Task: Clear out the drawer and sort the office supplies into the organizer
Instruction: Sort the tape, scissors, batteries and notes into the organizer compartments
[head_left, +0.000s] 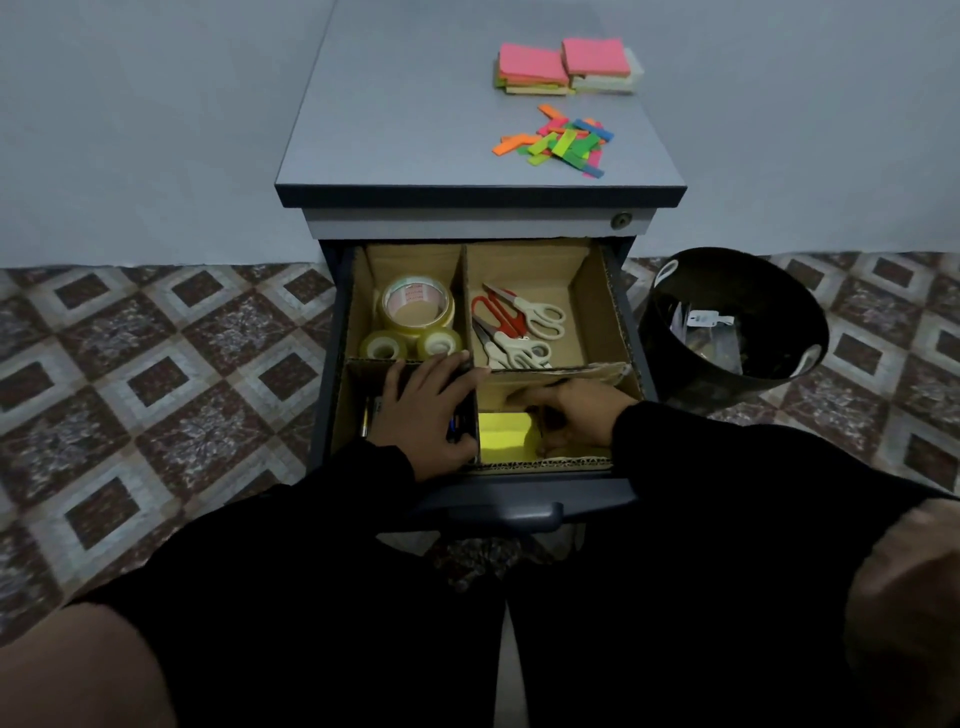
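The open drawer holds a cardboard organizer (592, 291) with four compartments. Tape rolls (415, 306) fill the far left one, and several scissors (519, 327) lie in the far right one. My left hand (426, 410) lies flat over the near left compartment, where pens (366, 421) show beside it, fingers resting on the cardboard divider. My right hand (571, 415) is down in the near right compartment, next to a yellow sticky-note pad (506, 434); what its fingers hold is hidden. Pink sticky-note stacks (566, 67) and loose coloured page flags (558, 143) lie on the cabinet top (395, 130).
A black bin (675, 332) with scraps inside stands on the tiled floor right of the cabinet. The drawer handle (498, 512) is just above my knees. A plain wall runs behind the cabinet.
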